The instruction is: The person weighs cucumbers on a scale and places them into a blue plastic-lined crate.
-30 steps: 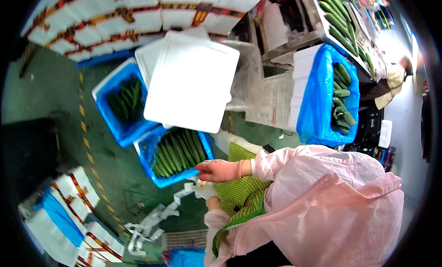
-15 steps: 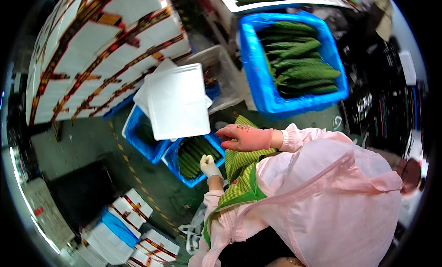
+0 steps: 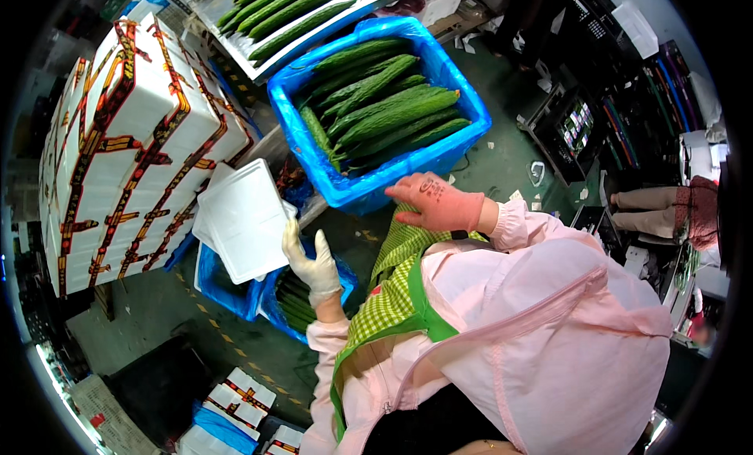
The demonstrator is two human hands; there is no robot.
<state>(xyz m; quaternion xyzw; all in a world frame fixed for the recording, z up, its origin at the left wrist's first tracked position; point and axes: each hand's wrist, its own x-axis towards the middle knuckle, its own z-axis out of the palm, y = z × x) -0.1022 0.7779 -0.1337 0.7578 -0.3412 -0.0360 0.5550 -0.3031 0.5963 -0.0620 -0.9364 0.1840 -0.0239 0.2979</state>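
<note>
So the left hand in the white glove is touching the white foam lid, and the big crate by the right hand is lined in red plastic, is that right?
Not quite: the head view shows the crate by the right hand lined in blue plastic, not red. The left hand in the white glove does touch the white foam lid.

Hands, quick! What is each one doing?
Left hand: open, white glove, fingers by the white foam lid.
Right hand: open, pink glove, holding nothing, beside the blue-lined cucumber box.
</note>
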